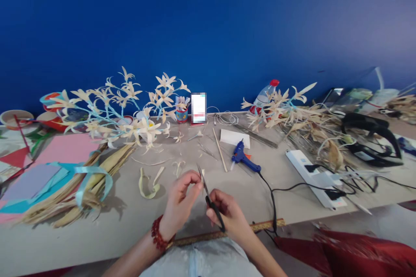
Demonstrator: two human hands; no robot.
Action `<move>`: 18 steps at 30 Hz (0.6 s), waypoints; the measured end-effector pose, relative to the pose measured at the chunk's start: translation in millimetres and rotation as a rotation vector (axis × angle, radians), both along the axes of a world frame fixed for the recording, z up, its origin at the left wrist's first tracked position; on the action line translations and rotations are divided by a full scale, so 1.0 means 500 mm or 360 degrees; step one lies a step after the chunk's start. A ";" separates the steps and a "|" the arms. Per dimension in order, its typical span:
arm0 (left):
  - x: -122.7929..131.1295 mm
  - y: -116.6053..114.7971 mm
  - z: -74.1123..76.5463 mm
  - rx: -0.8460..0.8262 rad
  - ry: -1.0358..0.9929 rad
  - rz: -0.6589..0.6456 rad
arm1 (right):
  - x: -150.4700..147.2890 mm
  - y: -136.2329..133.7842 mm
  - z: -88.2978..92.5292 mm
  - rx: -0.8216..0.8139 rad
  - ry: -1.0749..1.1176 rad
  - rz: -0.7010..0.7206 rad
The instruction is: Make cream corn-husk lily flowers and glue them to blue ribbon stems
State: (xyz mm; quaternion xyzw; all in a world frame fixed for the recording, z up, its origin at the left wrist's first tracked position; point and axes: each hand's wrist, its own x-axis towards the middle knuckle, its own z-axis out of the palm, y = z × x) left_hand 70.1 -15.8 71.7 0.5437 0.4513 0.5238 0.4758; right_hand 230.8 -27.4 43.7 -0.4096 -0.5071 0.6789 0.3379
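Straw-pale leaf is the material of the day on this grey tabletop (136, 220), where a person trims a sliver of dried strip (203, 175) with small black-handled scissors (210, 199), just on the near side of a blue glue gun (243, 160). The left hand (182, 197) has its grip pinched together on the strip, thumb against forefinger, holding it upright. The right hand (229, 216) is closed through the scissor loops, the thin blades angled up against the strip's edge; how far the blades stand apart cannot be told.

Work this fine seems to ask for a firm pinch close to the cutting line, fingertips kept clear of the points, and short snips that follow the fibre rather than cross it, since the dry material looks brittle and apt to split.

Left of the glue gun, finished flowers (130, 104) spread narrow, curling petals on light-blue wrapped stems above a bundle of long, ribbed husks (81, 190) looped with pale-blue ribbon. A slim wooden stick (220, 150) lies just beside the gun's nozzle. To the gun's right sits a flat white power strip (312, 177) with black plugs. Beyond the gun, a clear bottle with a red cap (264, 93) stands among more papery blooms.
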 end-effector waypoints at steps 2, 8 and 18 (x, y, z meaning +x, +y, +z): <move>0.002 0.001 0.001 -0.0010 -0.0016 -0.0021 | 0.000 0.000 -0.001 -0.0035 0.0024 -0.0014; 0.008 0.003 0.010 -0.0061 -0.0103 -0.0080 | 0.006 -0.003 -0.002 -0.0021 0.0014 -0.0041; 0.003 0.010 0.015 -0.0199 -0.0170 -0.0150 | 0.031 0.004 -0.021 0.0028 -0.0122 -0.0095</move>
